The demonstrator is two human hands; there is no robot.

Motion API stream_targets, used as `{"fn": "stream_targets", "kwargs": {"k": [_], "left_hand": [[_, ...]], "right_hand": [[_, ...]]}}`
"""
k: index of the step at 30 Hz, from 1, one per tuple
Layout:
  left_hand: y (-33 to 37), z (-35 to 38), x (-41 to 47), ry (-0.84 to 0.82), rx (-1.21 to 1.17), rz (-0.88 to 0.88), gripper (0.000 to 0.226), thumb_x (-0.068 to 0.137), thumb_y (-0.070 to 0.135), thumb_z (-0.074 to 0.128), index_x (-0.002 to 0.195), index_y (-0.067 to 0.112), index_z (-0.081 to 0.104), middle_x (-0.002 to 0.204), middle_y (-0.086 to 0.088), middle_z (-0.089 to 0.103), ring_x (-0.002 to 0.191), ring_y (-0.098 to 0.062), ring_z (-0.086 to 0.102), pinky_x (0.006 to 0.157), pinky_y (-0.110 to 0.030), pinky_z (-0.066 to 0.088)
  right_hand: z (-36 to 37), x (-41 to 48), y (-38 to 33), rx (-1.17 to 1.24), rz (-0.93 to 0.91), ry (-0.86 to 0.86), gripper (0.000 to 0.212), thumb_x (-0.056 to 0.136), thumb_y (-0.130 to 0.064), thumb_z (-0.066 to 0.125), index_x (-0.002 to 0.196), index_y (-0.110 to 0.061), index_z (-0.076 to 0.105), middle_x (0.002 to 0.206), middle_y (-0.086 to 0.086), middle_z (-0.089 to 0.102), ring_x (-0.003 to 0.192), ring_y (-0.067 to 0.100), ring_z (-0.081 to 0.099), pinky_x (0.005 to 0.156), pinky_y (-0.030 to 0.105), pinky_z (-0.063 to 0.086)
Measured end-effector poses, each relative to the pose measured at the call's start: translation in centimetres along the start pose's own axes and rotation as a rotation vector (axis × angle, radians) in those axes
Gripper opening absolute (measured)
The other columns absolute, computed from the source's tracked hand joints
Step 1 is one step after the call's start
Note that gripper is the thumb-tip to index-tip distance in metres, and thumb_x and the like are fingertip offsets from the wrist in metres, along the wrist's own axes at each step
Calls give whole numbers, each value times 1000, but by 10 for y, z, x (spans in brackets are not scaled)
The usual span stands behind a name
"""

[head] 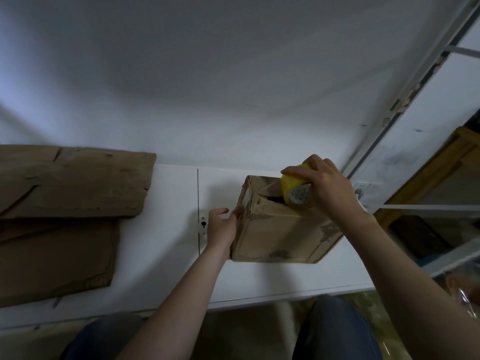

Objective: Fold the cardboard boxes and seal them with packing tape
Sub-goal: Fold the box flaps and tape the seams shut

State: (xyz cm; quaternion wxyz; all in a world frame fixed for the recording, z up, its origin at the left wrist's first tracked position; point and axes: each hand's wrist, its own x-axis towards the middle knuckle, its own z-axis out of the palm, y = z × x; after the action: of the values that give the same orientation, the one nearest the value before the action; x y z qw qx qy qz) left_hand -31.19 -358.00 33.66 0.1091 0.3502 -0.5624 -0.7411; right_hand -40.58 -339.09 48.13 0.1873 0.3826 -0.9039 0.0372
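Note:
A worn brown cardboard box (pixel 280 229) stands folded on the white table (pixel 166 276), right of centre. My right hand (pixel 330 188) grips a yellow roll of packing tape (pixel 294 184) over the box's top far edge. A clear strip of tape stretches from the roll leftward across the top to the far left corner. There is a dark gap between the top flaps under the roll. My left hand (pixel 223 228) presses flat against the box's left side, fingers straight and thumb up.
Two flattened cardboard sheets (pixel 67 183) lie overlapped on the table's left part. A white wall rises behind the table. White metal shelving (pixel 420 206) with dark items stands to the right. My knees show below the table's front edge.

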Motion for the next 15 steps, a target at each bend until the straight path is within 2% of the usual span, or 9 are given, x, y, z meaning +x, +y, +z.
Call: {"fn": "stream_targets", "kwargs": {"k": [1,3,6,7,9,10,12,15], "left_hand": [[0,-3,0,-7,16,-29,49,88,50,72,124,25,51,113,-1,60,104,-24,61,87,-38,53],[2,-9,1,21,117,25,48,88,46,74,124,25,49,114,0,59,104,-22,59,88,-38,51],[15,-15,-3,118,218,360,36,95,30,67,127,19,53,123,0,60,117,-21,57,102,-40,47],[24,-15,-9,105,238,491,36,97,28,64,130,19,52,127,4,57,124,-17,53,105,-36,45],[46,-10,-26,-46,347,701,46,100,34,58,143,22,44,142,10,46,136,-8,38,111,-26,35],[56,-5,-35,-155,458,764,56,101,39,56,151,23,36,152,11,37,143,-6,28,114,-24,28],[68,6,-45,-316,787,824,74,101,50,49,161,23,15,167,10,13,152,-4,5,122,-29,15],[68,15,-43,-350,1224,809,85,100,63,34,161,20,-9,168,6,-14,154,-9,-15,127,-44,7]], "right_hand": [[0,1,0,-4,-5,9,69,82,-9,79,135,-46,54,126,3,50,112,28,49,68,39,49],[0,1,0,-4,-14,22,68,83,-6,77,135,-45,55,125,3,51,111,28,48,66,36,45],[-1,3,2,3,-25,23,68,82,-7,77,135,-44,56,124,3,51,111,27,48,65,33,41],[-2,4,3,8,-29,16,68,82,-7,77,136,-44,57,124,2,51,110,27,49,65,33,41],[-3,7,5,22,-50,1,71,81,-6,78,137,-44,56,123,2,52,109,27,49,64,35,45],[-4,8,7,30,-66,-8,73,81,-5,78,138,-45,54,123,2,51,108,26,49,64,36,48],[-8,9,12,26,-91,-33,77,83,-7,76,142,-48,49,126,1,49,109,24,48,64,37,50],[-13,8,22,10,-122,-97,85,88,-11,73,150,-52,33,136,-1,43,119,23,45,69,37,53]]}}
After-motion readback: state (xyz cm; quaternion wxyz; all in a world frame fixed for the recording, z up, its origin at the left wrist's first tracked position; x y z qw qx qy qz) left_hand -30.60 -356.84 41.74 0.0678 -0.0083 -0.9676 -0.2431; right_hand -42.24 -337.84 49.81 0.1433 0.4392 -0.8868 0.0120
